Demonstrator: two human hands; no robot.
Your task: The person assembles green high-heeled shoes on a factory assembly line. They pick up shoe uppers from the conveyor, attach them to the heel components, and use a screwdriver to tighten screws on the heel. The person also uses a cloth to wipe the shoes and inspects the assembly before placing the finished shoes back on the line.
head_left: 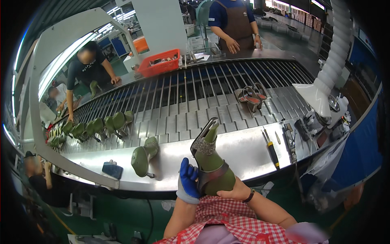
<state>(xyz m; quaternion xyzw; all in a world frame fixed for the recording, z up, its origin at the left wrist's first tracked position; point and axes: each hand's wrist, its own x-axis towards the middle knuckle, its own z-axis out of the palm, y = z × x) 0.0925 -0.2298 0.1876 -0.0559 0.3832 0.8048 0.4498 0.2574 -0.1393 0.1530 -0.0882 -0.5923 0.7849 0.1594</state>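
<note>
In front of me, a high-heeled sandal with a dark sole and a glittery strap [204, 147] sits on a green shoe last [213, 163], toe pointing away. My left hand [188, 181], in a grey glove with blue coating, has its fingers curled at the sandal's left side, near the dark rear strap [215, 174]. Bare and wearing a dark bracelet, my right hand [235, 191] grips the last's thick end from the right. What the left fingertips pinch is hidden. Left of my hands, another green last [141, 160] stands on the metal bench.
Several green lasts [96, 127] line the slatted conveyor [178, 118] at left. Finished-looking sandals [252, 97] lie on it at right. A yellow-black hand tool [271, 151], dark-blue block [112, 170], red basket [160, 64] and white hose [334, 53] surround the bench. Co-workers stand beyond.
</note>
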